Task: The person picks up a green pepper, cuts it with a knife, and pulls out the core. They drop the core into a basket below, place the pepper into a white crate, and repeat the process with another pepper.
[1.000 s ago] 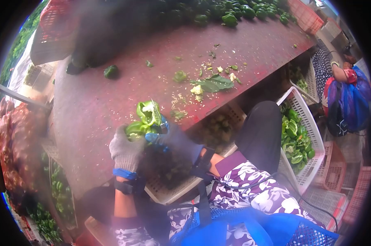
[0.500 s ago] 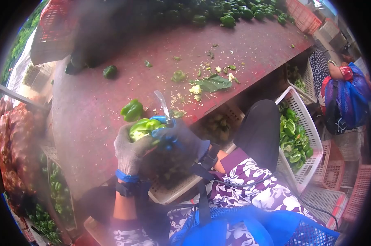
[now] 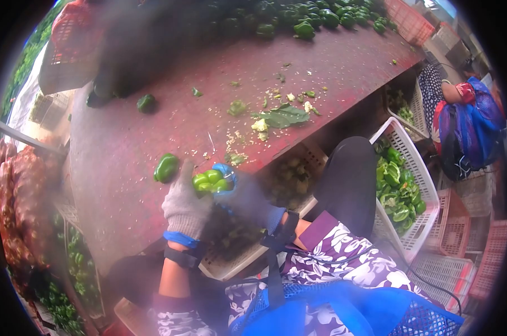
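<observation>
Your left hand [image 3: 186, 206]: closed on green pepper [image 3: 210, 180], eight o'clock. Your right hand [image 3: 243, 195]: gripping, four o'clock. Loose pepper [image 3: 166, 168]: ten o'clock. Advised: light, steady grip.

Worn red tabletop [image 3: 119, 140] — daylight, greenery [image 3: 32, 56] beyond.

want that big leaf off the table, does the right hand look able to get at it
Probably yes: the leaf lies uncovered, with only seeds and small scraps between it and the right hand, though that hand is busy at a green pepper.
</observation>
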`<state>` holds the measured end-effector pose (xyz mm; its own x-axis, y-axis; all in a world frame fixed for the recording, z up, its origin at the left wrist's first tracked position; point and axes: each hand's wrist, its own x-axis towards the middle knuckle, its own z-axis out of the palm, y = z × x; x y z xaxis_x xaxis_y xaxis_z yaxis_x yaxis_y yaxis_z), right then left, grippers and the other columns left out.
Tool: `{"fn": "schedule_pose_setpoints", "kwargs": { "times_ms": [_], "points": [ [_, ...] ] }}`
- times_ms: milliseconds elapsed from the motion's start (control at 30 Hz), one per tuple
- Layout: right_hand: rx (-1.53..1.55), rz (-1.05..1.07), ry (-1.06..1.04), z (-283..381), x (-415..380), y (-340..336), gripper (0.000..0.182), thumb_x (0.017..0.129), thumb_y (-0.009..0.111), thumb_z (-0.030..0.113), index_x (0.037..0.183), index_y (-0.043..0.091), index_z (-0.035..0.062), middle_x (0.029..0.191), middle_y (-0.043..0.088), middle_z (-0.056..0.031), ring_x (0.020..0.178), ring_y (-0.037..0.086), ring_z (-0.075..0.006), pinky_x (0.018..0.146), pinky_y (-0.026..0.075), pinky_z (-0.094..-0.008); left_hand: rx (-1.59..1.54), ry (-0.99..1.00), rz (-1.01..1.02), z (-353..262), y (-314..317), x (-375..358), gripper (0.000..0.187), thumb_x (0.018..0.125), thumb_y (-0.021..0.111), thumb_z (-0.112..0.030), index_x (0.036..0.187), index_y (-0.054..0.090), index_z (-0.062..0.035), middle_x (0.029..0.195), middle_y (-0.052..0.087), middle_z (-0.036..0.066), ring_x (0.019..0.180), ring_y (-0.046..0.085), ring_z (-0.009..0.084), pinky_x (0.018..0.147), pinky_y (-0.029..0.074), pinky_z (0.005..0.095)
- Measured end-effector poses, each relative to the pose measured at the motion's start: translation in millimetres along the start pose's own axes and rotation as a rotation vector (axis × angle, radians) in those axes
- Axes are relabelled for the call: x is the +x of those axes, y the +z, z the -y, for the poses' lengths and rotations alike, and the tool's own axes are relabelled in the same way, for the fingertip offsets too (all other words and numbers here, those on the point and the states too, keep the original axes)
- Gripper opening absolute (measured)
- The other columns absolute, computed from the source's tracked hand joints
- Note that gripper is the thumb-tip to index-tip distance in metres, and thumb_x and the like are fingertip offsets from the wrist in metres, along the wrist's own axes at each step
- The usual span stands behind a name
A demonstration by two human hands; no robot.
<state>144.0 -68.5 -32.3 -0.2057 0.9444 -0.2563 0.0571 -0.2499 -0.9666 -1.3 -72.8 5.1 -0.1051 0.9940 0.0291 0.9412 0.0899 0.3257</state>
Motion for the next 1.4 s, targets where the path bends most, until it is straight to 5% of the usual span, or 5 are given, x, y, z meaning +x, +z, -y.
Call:
{"fn": "schedule_pose_setpoints", "kwargs": {
  "times_ms": [133, 233, 467, 867, 1400],
  "points": [
    [0.057, -0.045, -0.021, 9, -3, -1, 0.042, 0.077, 0.074, 0.019, 0.115, 0.064, 0.0075, 0.094, 0.072, -0.0121, 0.086, 0.071, -0.0213, 0.079, 0.055, -0.0345, 0.028, -0.06, 0.008, -3, -5, 1, 0.068, 0.075, 0.069, -0.02, 0.139, 0.047, -0.014, 0.099, 0.069, 0.019, 0.092, 0.068, 0.041, 0.077, 0.053, 0.0496],
    [-0.006, 0.01, 0.011, 18, -3, -5, 0.051, 0.082, 0.071, 0.009, 0.131, 0.059, 0.0023, 0.091, 0.069, -0.001, 0.076, 0.061, -0.0057, 0.069, 0.052, -0.0257, -0.002, -0.071, -0.036, -1, 1, 0, 0.067, 0.076, 0.07, -0.021, 0.139, 0.048, -0.0123, 0.099, 0.07, 0.02, 0.091, 0.068, 0.0411, 0.078, 0.053, 0.0498],
    [-0.003, -0.007, -0.08, 20, 0, -11, 0.047, 0.08, 0.072, 0.012, 0.126, 0.064, 0.0043, 0.086, 0.07, -0.0016, 0.075, 0.063, -0.0076, 0.068, 0.053, -0.0273, -0.214, -0.202, -0.032, -1, 16, -2, 0.067, 0.08, 0.072, -0.022, 0.143, 0.049, -0.0183, 0.109, 0.07, 0.021, 0.104, 0.068, 0.0379, 0.087, 0.053, 0.043],
    [0.585, 0.186, 0.117, 18, 10, -25, 0.046, 0.08, 0.066, 0.002, 0.126, 0.065, 0.0069, 0.082, 0.067, -0.0019, 0.059, 0.057, -0.0069, 0.049, 0.048, -0.0243, -0.757, -0.198, -0.1, -25, -19, -19, 0.071, 0.077, 0.078, -0.01, 0.138, 0.049, 0.0091, 0.105, 0.07, 0.012, 0.092, 0.066, 0.0146, 0.082, 0.054, 0.0281],
    [0.547, -0.043, 0.063, 29, -14, -9, 0.057, 0.079, 0.062, -0.006, 0.134, 0.061, 0.009, 0.084, 0.066, -0.0019, 0.059, 0.058, -0.0071, 0.051, 0.048, -0.0243, -1.253, -0.091, -0.216, 16, 27, -3, 0.066, 0.084, 0.068, 0.003, 0.145, 0.045, 0.0008, 0.131, 0.058, 0.012, 0.11, 0.061, 0.0188, 0.093, 0.052, 0.0306]
  ]
}}
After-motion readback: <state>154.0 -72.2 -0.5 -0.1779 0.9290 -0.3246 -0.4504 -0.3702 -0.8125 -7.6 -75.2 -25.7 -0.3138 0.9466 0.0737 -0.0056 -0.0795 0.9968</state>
